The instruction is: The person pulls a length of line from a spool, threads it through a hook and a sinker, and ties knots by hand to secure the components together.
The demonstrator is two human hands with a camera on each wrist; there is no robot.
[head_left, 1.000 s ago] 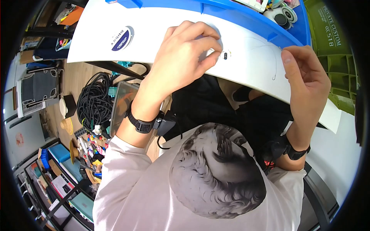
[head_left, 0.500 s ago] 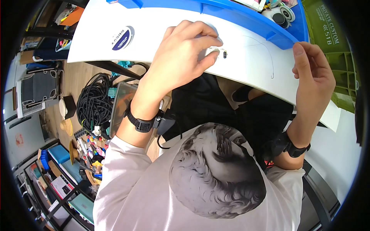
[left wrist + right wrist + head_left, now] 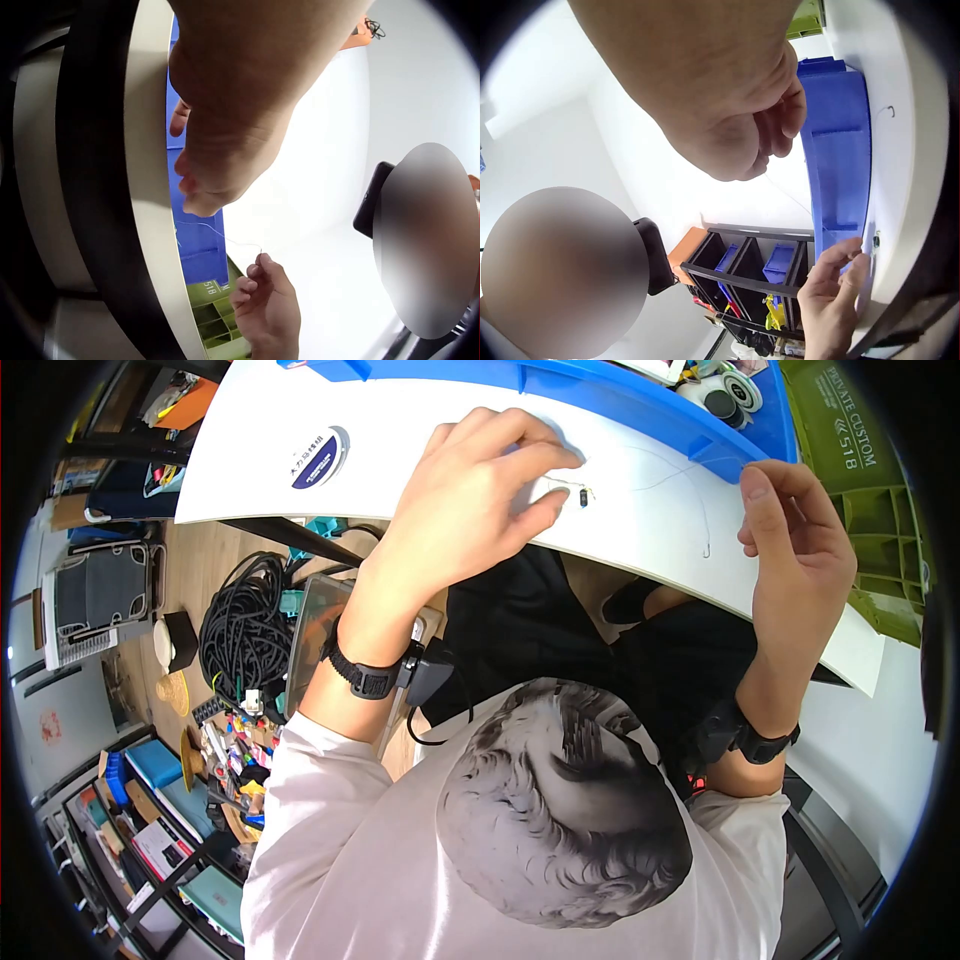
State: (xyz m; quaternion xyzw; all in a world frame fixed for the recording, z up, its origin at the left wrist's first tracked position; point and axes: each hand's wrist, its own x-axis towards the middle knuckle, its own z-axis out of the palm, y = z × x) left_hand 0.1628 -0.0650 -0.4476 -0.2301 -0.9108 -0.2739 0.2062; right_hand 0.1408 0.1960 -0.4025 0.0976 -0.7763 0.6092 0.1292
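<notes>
My right hand (image 3: 800, 555) is raised over the right end of the white table, pinching a thin fishing line (image 3: 225, 238) between thumb and index finger. A small fishing hook (image 3: 707, 550) hangs at the end of a line left of that hand, near the table's front edge. Over the middle of the table is my left hand (image 3: 485, 490), its thumb and index fingertips apart. Just beyond those fingertips lies a small black piece (image 3: 584, 498) with thin line by it; the right wrist view shows this dark piece (image 3: 877, 241) close to the left fingertips too.
A blue bin (image 3: 640, 422) holding assorted items stands along the table's back. To the right is a green crate (image 3: 850, 440). A round blue-and-white labelled disc (image 3: 318, 460) lies on the table (image 3: 240, 470) at left. Coiled black cable (image 3: 245, 625) sits on the floor.
My left thumb and index finger have parted, and the black piece shows more plainly beside them. My right hand moved outward to the right, then slightly back left and up, with the line.
</notes>
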